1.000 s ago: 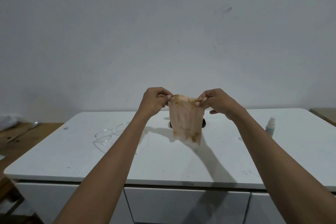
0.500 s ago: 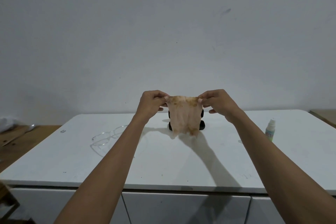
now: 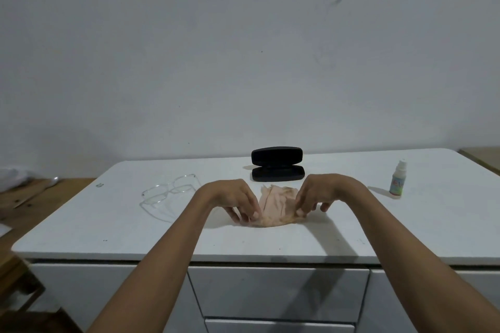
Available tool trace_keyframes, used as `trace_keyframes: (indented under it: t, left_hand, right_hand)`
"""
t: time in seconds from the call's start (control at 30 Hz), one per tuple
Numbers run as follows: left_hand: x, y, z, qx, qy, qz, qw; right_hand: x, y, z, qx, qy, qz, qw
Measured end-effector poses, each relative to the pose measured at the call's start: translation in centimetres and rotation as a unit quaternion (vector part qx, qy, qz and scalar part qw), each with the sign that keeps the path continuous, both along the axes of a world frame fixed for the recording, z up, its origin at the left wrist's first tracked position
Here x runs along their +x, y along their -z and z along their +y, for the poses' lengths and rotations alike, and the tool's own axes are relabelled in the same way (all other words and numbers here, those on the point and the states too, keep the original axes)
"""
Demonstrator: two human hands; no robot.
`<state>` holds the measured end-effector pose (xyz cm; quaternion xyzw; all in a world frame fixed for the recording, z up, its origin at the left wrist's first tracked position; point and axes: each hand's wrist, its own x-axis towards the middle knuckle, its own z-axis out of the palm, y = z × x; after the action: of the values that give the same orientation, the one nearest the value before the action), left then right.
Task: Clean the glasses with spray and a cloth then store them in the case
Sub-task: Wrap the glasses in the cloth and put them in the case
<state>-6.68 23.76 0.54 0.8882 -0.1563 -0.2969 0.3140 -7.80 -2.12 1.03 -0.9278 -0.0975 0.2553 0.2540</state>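
A peach cloth with brown stains lies on the white table at its middle. My left hand pinches its near left corner and my right hand pinches its near right corner, both low against the tabletop. Clear-framed glasses lie on the table to the left of my left hand. A black glasses case stands open just behind the cloth. A small spray bottle stands upright at the right.
White drawers sit under the table's front edge. A wooden surface with a pale object lies beyond the table's left end. A plain wall rises right behind the table.
Both hands have come down from chest height, where they held the cloth hanging by its top corners, to the tabletop. The cloth now lies on the table, and the case behind it is uncovered.
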Motion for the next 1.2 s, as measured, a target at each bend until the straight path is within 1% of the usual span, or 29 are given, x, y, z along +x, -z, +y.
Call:
trace_keyframes:
  t: [0.17, 0.27, 0.33, 0.4, 0.47, 0.53, 0.6, 0.67, 0.73, 0.8, 0.9, 0.97, 1.03, 1.1, 1.2]
  left_hand:
    - [-1.3, 0.3, -0.5, 0.042, 0.021, 0.024, 0.999]
    - [-1.8, 0.1, -0.7, 0.059, 0.035, 0.050, 0.996]
    - [-1.9, -0.1, -0.6, 0.044, 0.032, 0.055, 0.997]
    - [-1.6, -0.1, -0.4, 0.004, -0.001, 0.029, 1.000]
    - [-0.7, 0.4, -0.3, -0.035, -0.066, -0.030, 0.997]
    - [0.5, 1.3, -0.7, -0.066, -0.141, -0.097, 0.983]
    - [1.7, 2.3, -1.3, -0.094, -0.207, -0.154, 0.962]
    - [2.8, 3.2, -2.0, -0.102, -0.241, -0.192, 0.946]
    - [3.6, 3.8, -2.6, -0.074, -0.240, -0.220, 0.943]
    - [4.1, 4.2, -2.9, -0.041, -0.231, -0.227, 0.945]
    - [4.4, 4.4, -3.4, -0.023, -0.206, -0.217, 0.954]
    - [4.6, 4.5, -3.8, -0.009, -0.199, -0.222, 0.955]
    - [4.7, 4.7, -3.8, -0.013, -0.200, -0.221, 0.954]
    - [4.9, 4.7, -3.5, -0.039, -0.211, -0.205, 0.955]
    - [5.0, 4.7, -2.8, -0.120, -0.247, -0.178, 0.945]
  right_hand:
    - [-1.4, -0.1, 0.5, -0.056, -0.028, 0.032, 0.998]
    - [-2.1, -0.9, 0.1, -0.031, -0.019, 0.053, 0.998]
    - [-2.3, -1.4, -0.2, 0.005, -0.007, 0.063, 0.998]
    - [-1.9, -1.3, -0.7, 0.046, 0.034, 0.035, 0.998]
    - [-0.9, -0.6, -0.9, 0.073, 0.096, -0.034, 0.992]
    - [0.2, 0.5, -1.0, 0.087, 0.153, -0.098, 0.980]
    - [1.3, 1.7, -0.9, 0.098, 0.196, -0.132, 0.967]
    - [2.2, 2.9, -0.6, 0.095, 0.218, -0.154, 0.959]
    - [3.1, 4.1, -0.3, 0.072, 0.225, -0.179, 0.955]
    - [3.7, 4.9, 0.1, 0.042, 0.226, -0.197, 0.953]
    - [3.9, 5.3, 0.8, 0.024, 0.202, -0.205, 0.957]
    - [4.0, 5.2, 1.1, 0.012, 0.184, -0.207, 0.961]
    - [4.2, 5.1, 1.2, 0.015, 0.183, -0.204, 0.961]
    - [4.3, 4.9, 1.1, 0.031, 0.193, -0.210, 0.958]
    - [4.6, 4.6, 0.7, 0.084, 0.204, -0.212, 0.952]
